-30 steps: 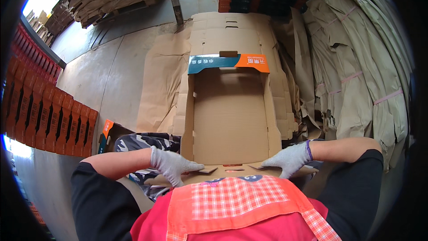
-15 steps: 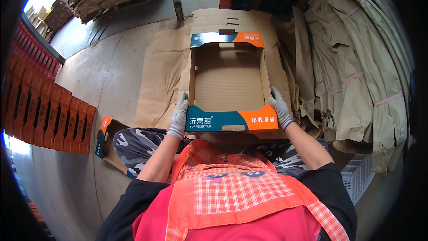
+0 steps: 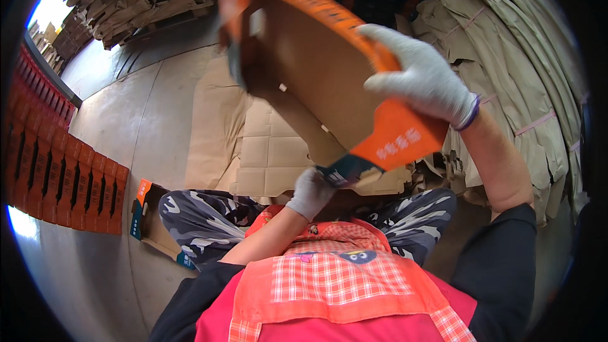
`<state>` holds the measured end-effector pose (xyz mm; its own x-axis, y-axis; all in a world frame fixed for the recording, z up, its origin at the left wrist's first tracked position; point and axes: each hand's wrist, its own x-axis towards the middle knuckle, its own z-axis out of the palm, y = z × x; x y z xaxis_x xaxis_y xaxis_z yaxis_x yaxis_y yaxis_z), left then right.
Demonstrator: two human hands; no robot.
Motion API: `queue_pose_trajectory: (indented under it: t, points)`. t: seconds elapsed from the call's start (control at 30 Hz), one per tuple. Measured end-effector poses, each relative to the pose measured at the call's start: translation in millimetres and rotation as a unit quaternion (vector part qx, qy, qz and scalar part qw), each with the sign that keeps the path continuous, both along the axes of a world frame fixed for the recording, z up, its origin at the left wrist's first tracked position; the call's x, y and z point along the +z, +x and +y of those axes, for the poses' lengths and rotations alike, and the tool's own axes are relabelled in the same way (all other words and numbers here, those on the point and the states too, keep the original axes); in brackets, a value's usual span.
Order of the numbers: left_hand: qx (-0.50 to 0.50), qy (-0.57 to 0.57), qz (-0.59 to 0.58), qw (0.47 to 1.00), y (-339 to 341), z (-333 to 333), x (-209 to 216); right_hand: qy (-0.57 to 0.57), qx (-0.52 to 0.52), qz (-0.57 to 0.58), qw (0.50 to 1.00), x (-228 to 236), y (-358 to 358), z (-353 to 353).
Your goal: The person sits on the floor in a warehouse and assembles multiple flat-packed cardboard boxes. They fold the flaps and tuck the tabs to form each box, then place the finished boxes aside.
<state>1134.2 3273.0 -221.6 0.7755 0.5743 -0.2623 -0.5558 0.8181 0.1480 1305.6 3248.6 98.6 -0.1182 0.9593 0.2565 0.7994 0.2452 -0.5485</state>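
A cardboard tray box [image 3: 323,66], brown inside with orange and dark green walls, is raised and tilted up on its side in front of me, blurred in part. Its open face is turned toward me and nothing is in it. In a whitish glove, my right hand [image 3: 424,76] grips the upper right wall, thumb inside the rim. My left hand [image 3: 310,195], gloved too, closes on the lower corner near my lap; its fingertips are partly hidden. Beneath the box lie flat sheets of brown cardboard [image 3: 269,158].
Beside my left knee, another tray box [image 3: 158,218] lies on the floor. Stacked orange boxes [image 3: 63,177] stand at the left. Bundles of brown paper-like sheets [image 3: 506,88] fill the right side, tied with pink bands. Piled cardboard [image 3: 139,0] sits at the far left.
The box has been lifted off the cardboard and turned onto its side. My right hand rose with it, while my left moved to its lower corner, toward the middle.
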Motion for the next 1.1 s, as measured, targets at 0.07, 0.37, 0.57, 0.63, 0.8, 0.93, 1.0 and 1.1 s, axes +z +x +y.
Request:
queue_pose_trajectory:
  t: [0.07, 0.37, 0.57, 0.63, 0.8, 0.93, 1.0, 1.1]
  points:
    - [-0.163, -0.009, 0.107, 0.981, -4.3, -10.7, -3.8, 0.062, 0.081, -0.219, 0.970, -4.8, -35.6, 6.5]
    - [0.242, 0.870, 0.410, 0.130, -66.6, -11.7, 205.4, 0.265, -0.083, 0.092, 0.956, -56.9, -30.5, 63.6]
    - [0.028, 0.833, 0.531, 0.153, -22.2, 85.3, 248.9, 0.252, -0.094, -0.117, 0.956, -43.2, -7.7, 33.0]
    - [0.070, 0.853, 0.492, 0.158, -21.1, 90.5, 241.3, 0.221, -0.081, -0.109, 0.966, -36.2, 3.6, 25.4]
    - [0.060, 0.859, 0.480, 0.169, -28.2, 84.2, 238.8, 0.116, 0.021, -0.259, 0.959, -27.4, 13.9, 42.9]
    - [0.065, 0.850, 0.489, 0.184, -29.5, 82.6, 237.6, 0.187, 0.069, -0.481, 0.854, -42.6, -1.5, 74.9]
    - [0.083, 0.851, 0.485, 0.184, -28.8, 78.7, 231.7, 0.037, -0.003, -0.437, 0.899, -56.1, -8.9, 89.9]
    - [0.100, 0.848, 0.475, 0.215, -26.3, 77.0, 224.3, -0.057, -0.090, -0.404, 0.909, -60.8, -12.0, 100.7]
